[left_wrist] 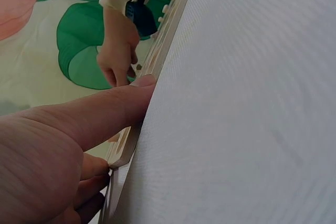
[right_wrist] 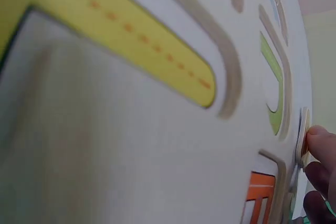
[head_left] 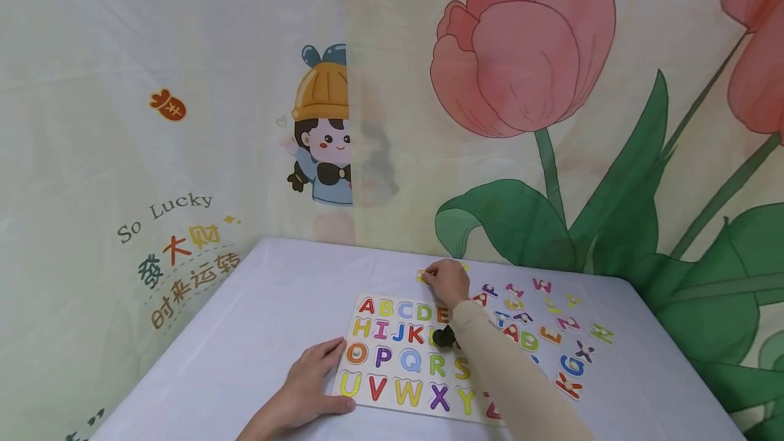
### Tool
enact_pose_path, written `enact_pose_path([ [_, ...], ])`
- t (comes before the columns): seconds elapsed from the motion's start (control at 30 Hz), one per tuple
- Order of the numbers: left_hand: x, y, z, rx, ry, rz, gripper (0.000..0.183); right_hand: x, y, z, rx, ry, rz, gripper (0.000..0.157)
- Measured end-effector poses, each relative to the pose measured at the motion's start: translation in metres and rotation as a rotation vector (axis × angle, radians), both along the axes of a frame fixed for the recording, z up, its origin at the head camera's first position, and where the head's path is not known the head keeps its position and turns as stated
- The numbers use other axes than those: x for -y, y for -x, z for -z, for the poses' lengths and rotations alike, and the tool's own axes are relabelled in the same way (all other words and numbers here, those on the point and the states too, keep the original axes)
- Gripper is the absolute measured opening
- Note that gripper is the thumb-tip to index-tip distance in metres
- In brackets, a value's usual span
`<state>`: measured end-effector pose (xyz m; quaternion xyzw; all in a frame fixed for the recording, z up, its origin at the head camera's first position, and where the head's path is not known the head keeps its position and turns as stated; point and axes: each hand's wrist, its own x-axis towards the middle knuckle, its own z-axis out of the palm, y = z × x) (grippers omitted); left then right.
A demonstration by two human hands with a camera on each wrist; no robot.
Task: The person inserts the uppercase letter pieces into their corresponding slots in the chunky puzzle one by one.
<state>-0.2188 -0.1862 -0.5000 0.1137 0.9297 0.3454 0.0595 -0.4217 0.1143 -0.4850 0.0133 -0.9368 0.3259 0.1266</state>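
A wooden alphabet puzzle board (head_left: 396,361) lies on the white table, its letters printed in several colours. My left hand (head_left: 304,383) holds the board's near left corner, thumb along the front edge and fingers at the left side. In the left wrist view that thumb (left_wrist: 113,109) rests on the board's rim. Just beyond the far edge, my right hand (head_left: 449,282) pinches a small yellow letter piece (head_left: 421,276); its exact letter cannot be told. Edge-on, the piece (right_wrist: 303,137) shows between thumb and finger in the right wrist view. An orange O piece (head_left: 356,354) with a knob sits in the board.
Loose letter pieces lie scattered right of the board, among them a red K (head_left: 569,385), a purple X (head_left: 584,351) and a green N (head_left: 602,333). Another yellow piece (head_left: 465,267) lies behind my right hand. A printed cloth wall (head_left: 398,223) borders the table's far side.
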Motion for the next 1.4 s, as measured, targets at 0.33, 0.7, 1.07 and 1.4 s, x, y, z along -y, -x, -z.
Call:
enact_pose_path([
  [0.33,0.0,-0.002,-0.001,-0.008,0.003,-0.009,0.109,-0.002,-0.005,-0.01,0.083,-0.043,-0.195,0.016],
  [0.7,-0.001,0.0,0.001,0.005,0.014,-0.015,0.109,-0.002,-0.017,-0.006,0.137,-0.102,-0.307,0.016],
  [1.07,-0.002,0.001,0.001,0.008,0.011,-0.03,0.109,0.011,-0.037,-0.011,0.098,0.09,-0.081,0.019],
  [1.4,-0.002,0.001,0.003,0.0,0.012,-0.03,0.11,0.025,-0.04,0.0,0.145,0.201,0.025,0.014],
])
